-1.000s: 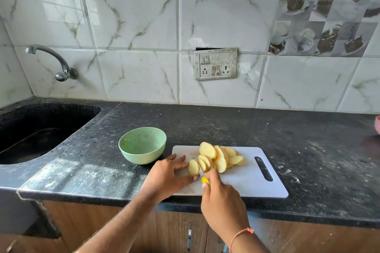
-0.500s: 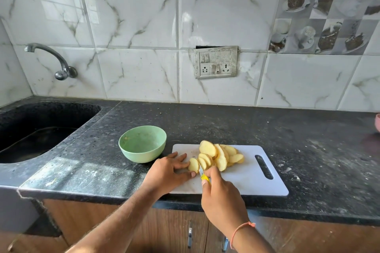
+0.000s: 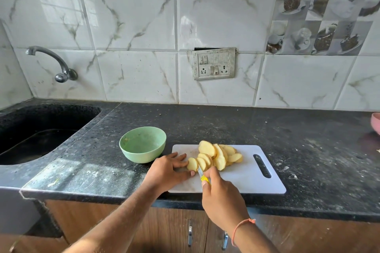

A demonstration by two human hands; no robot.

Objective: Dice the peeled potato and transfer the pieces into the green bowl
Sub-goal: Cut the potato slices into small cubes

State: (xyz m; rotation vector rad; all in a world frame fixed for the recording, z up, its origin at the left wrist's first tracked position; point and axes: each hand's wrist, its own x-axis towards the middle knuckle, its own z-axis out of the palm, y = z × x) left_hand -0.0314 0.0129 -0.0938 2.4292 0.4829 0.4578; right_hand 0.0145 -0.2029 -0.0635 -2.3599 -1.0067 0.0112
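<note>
Nearest, low in the middle of the frame, the right hand [image 3: 221, 195] has its grip curled round a yellow-handled knife [image 3: 202, 174], the blade mostly hidden among the slices. Just left of it the left hand [image 3: 168, 168] lies on the board [image 3: 246, 174], fingertips pinching the end slice of the potato [image 3: 216, 156] to steady it.

The potato sits at the centre of the frame on the white board, already cut into rounds that lean on one another like fallen cards. So the slicing looks almost done, but these are rounds, not dice. I'd judge the next move calls for stacking or laying the rounds flat and cutting across them both ways, fingers tucked back from the edge, before anything is lifted over.

The bowl [image 3: 143, 144] waits just left of the board's far corner, with no potato in it that I can see.

All of it rests on a dark speckled counter [image 3: 308, 150], dusty in patches, with wooden cupboard doors below. A black sink [image 3: 41, 129] fills the left of the frame, a tap [image 3: 51, 61] above it. Behind, marble-look tiles carry a switch plate [image 3: 213, 63] at centre, and picture tiles at the upper right.
</note>
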